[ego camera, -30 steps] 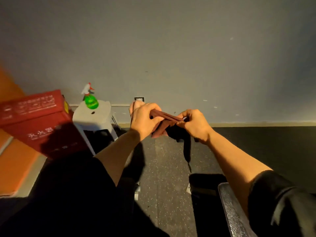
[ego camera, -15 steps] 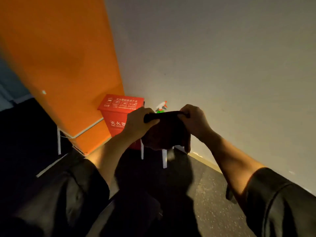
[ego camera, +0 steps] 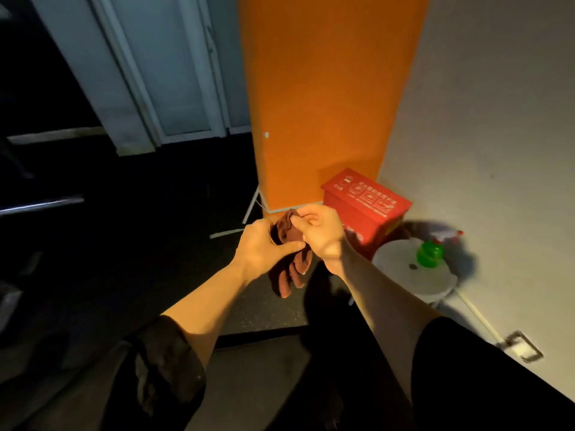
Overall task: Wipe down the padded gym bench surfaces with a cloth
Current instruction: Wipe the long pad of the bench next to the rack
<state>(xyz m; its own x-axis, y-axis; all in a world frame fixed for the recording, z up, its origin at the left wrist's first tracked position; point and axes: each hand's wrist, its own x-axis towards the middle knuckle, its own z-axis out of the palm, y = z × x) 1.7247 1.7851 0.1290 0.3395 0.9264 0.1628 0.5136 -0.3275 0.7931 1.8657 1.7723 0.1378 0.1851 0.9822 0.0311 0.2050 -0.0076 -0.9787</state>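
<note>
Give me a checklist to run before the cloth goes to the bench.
1. Cloth in hand: ok, left hand and right hand both grip it.
2. Cloth folded flat: not ok, bunched, end dangling.
3. Cloth damp: cannot tell.
4. Spray bottle nearby: ok, on the white stool.
5. Bench in view: not ok.

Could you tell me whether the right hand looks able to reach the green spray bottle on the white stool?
Probably not yet: the right hand grips the cloth with the left hand, though the way to the spray bottle looks open.
</note>
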